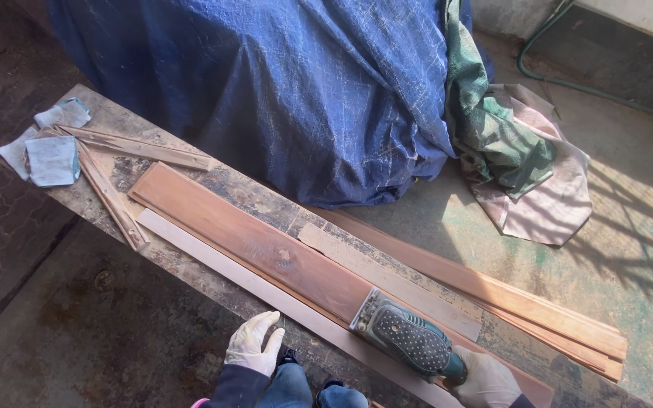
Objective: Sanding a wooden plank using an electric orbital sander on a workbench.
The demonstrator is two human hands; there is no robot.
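My right hand (485,380), in a pale glove, grips the rear of a dark green electric sander (408,340). The sander's pad rests flat on a long reddish-brown wooden board (251,238) lying along a worn workbench (183,264). My left hand (253,344), also gloved, hangs just off the near edge of the bench with its fingers apart and holds nothing. A thin pale wood strip (213,253) lies against the board's near side.
Several sandpaper sheets (51,159) and two narrow wood battens (111,196) lie at the bench's left end. More reddish boards (523,298) lie along the far side. A blue tarp (304,91) covers a bulky object behind the bench, beside green and pink cloth (523,166). A green hose (591,87) runs over the floor.
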